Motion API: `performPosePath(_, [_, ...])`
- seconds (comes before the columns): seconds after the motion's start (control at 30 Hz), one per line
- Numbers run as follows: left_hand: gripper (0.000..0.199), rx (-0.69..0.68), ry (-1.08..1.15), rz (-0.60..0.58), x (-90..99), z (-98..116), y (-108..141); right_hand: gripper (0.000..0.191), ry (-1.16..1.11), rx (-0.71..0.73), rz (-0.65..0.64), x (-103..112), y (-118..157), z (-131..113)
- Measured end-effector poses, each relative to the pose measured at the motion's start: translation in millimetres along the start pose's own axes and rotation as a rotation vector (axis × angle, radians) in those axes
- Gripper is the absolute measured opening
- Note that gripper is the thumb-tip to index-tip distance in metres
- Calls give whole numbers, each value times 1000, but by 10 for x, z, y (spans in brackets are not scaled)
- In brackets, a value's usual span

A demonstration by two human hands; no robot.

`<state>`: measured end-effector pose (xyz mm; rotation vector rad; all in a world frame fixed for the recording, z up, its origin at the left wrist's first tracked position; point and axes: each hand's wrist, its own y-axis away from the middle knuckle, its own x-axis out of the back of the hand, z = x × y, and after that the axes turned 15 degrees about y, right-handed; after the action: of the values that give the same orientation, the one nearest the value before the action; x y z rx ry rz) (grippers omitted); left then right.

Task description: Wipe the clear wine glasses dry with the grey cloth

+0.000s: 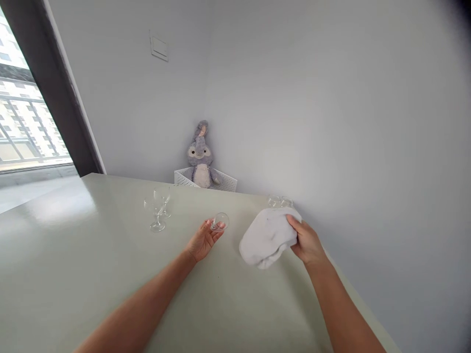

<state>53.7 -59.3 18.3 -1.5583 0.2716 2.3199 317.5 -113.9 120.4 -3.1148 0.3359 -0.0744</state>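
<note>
White cloth (268, 238) is bunched above the tabletop (221, 304), pinched in the right hand's (307, 241) closed grip. Left of the cloth, the left hand's (202, 241) half-curled grip holds a clear glass (221, 222); farther left stand two stemmed glasses (157, 226), and more glassware (280, 201) shows just behind the cloth.

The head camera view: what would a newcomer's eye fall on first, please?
Probably the white cloth in the right hand, large and just right of centre. Next, perhaps, the grey plush toy in the white basket beyond the table, then the clear glass in the left hand.
</note>
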Motion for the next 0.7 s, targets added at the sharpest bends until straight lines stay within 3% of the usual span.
performPosePath(0.1, [19,18,-16,-4,15,-42,8,34,121,185,28,-104,-57,-284])
performPosePath(0.2, [19,23,-11,12,24,-62,0,29,368,448,-54,-343,-14,-444])
performPosePath(0.3, [19,-15,32,37,6,-34,10,26,705,695,-361,-637,123,-402])
performPosePath(0.4, [33,129,59,60,-50,8,77,31,871,870,-683,-863,262,-175])
performPosePath(0.47, [42,218,45,68,-106,5,133,38,870,843,-752,-949,319,22])
performPosePath(0.53, [40,141,0,80,-169,-39,168,38,771,723,-693,-1003,348,209])
performPosePath(0.6, [36,-17,-63,101,-228,-112,170,28,571,564,-515,-1059,355,363])
performPosePath(0.7, [37,-117,-126,132,-280,-222,139,19,180,330,-222,-1170,339,511])
